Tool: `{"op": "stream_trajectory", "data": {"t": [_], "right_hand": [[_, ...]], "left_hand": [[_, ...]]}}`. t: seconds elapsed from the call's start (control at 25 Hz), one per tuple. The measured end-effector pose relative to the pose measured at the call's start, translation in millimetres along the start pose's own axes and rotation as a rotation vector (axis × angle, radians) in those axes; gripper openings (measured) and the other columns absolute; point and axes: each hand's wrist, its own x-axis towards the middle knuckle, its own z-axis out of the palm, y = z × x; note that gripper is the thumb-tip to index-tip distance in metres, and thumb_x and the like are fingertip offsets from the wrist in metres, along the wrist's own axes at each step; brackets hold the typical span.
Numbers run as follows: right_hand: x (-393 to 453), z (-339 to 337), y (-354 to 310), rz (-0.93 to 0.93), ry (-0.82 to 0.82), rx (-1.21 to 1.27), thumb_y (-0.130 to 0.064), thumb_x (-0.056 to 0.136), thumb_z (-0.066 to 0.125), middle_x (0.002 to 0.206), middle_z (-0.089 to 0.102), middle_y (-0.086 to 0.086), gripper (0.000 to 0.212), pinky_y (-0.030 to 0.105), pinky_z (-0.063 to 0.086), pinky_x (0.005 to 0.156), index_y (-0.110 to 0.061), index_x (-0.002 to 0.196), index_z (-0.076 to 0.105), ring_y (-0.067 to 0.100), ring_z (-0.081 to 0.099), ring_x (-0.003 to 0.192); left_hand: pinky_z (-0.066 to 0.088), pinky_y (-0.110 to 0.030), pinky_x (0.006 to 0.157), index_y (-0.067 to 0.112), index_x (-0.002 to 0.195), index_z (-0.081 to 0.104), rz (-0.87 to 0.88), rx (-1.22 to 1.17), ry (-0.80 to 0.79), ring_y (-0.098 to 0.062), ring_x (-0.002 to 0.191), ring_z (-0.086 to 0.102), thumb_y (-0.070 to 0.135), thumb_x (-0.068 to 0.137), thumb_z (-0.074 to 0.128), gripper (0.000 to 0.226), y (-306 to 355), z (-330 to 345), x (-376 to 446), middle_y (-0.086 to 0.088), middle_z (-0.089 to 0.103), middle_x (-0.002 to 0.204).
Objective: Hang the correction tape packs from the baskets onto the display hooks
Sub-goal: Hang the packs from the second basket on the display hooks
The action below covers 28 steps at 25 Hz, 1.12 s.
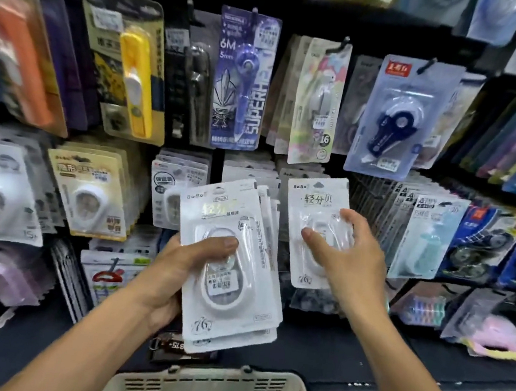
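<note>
correction tape pack point(315, 230) upright in right hand point(345, 253), long axis vertical.

Light fell evenly from above, bright on my white packs point(229, 266), glare streaking their plastic. The left edge smeared with motion blur, and the corners bent, wide-angle, dim behind.

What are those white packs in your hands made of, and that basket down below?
White packs: seemingly glossy printed card under a clear plastic blister; glare shows on the bubble. Basket: apparently matte beige moulded plastic, with slotted walls.
</note>
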Motion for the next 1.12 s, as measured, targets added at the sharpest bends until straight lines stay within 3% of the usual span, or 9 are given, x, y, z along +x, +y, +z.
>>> {"op": "stream_trajectory", "data": {"t": [0.16,0.24,0.32,0.4,0.48,0.56,0.72,0.88,1.12], "right_hand": [[5.5,1.8,2.8,0.018,0.006,-0.036,-0.05,0.087,0.072,0.143,0.054,-0.006,0.064,0.037,0.042,0.098,-0.03,0.144,0.05,0.019,0.05,0.132],[8.7,4.2,1.8,0.038,-0.189,0.045,-0.028,0.096,0.067,0.153,0.037,-0.008,0.062,0.027,0.032,0.102,-0.025,0.151,0.041,0.017,0.037,0.142],[0.9,3.2,-2.2,-0.023,-0.23,-0.005,-0.018,0.097,0.064,0.162,0.025,-0.007,0.057,0.026,0.026,0.11,-0.025,0.149,0.042,0.016,0.025,0.149],[-10.2,6.2,-10.6,-0.113,-0.225,0.049,-0.032,0.095,0.067,0.149,0.047,-0.011,0.042,0.023,0.04,0.107,-0.031,0.135,0.054,0.012,0.043,0.138],[-28.4,13.4,-24.2,-0.077,-0.521,0.292,-0.052,0.086,0.071,0.117,0.07,-0.019,0.035,0.011,0.05,0.081,-0.038,0.117,0.065,0.003,0.065,0.11],[-40.0,21.8,-28.6,-0.074,-0.673,0.314,-0.057,0.077,0.078,0.105,0.076,-0.014,0.037,0.015,0.054,0.073,-0.038,0.108,0.07,0.005,0.073,0.095],[-36.3,21.6,-23.1,0.076,-0.514,0.535,-0.041,0.075,0.085,0.092,0.078,0.004,0.031,0.027,0.057,0.059,-0.021,0.095,0.072,0.019,0.076,0.078],[-23.8,11.2,-13.7,0.361,-0.324,0.761,-0.041,0.082,0.075,0.081,0.074,0.009,0.032,0.028,0.05,0.039,-0.012,0.091,0.066,0.022,0.064,0.05],[-15.7,-7.5,11.6,0.303,-0.069,0.564,-0.032,0.089,0.074,0.067,0.071,0.006,0.016,0.02,0.031,0.034,-0.018,0.087,0.068,0.019,0.047,0.038]], "left_hand": [[0.059,-0.051,0.09,0.009,0.122,0.069,0.002,0.001,0.082,-0.037,0.098,0.074,0.018,0.058,0.082,0.066,-2.8,7.7,3.0,-0.018,0.077,0.111],[0.06,-0.05,0.089,0.011,0.122,0.07,0.013,-0.012,0.088,-0.035,0.095,0.075,0.019,0.059,0.082,0.064,-3.6,9.1,3.9,-0.016,0.078,0.11],[0.059,-0.049,0.089,0.01,0.122,0.07,0.018,-0.03,0.089,-0.034,0.094,0.076,0.019,0.06,0.084,0.063,-3.0,8.8,5.0,-0.015,0.078,0.11],[0.061,-0.045,0.083,0.011,0.12,0.071,0.038,-0.038,0.105,-0.032,0.09,0.077,0.012,0.058,0.092,0.065,-1.3,9.2,6.9,-0.014,0.079,0.107],[0.064,-0.041,0.072,0.013,0.116,0.071,0.088,-0.025,0.134,-0.03,0.086,0.079,0.018,0.052,0.091,0.067,-1.4,14.0,8.9,-0.011,0.08,0.103],[0.064,-0.04,0.068,0.016,0.116,0.07,0.126,0.005,0.15,-0.03,0.088,0.079,0.025,0.047,0.09,0.072,-2.5,19.0,10.0,-0.009,0.08,0.102],[0.063,-0.043,0.075,0.018,0.124,0.066,0.097,0.04,0.066,-0.032,0.096,0.077,0.024,0.047,0.1,0.084,-0.2,13.2,11.6,-0.01,0.079,0.108],[0.063,-0.037,0.067,0.018,0.122,0.068,0.1,0.039,0.045,-0.031,0.094,0.078,0.018,0.049,0.1,0.079,2.1,10.6,11.2,-0.01,0.079,0.108],[0.061,-0.047,0.084,0.015,0.119,0.07,0.172,0.022,0.162,-0.032,0.095,0.077,0.025,0.045,0.093,0.079,4.0,7.8,13.0,-0.009,0.08,0.107]]}}
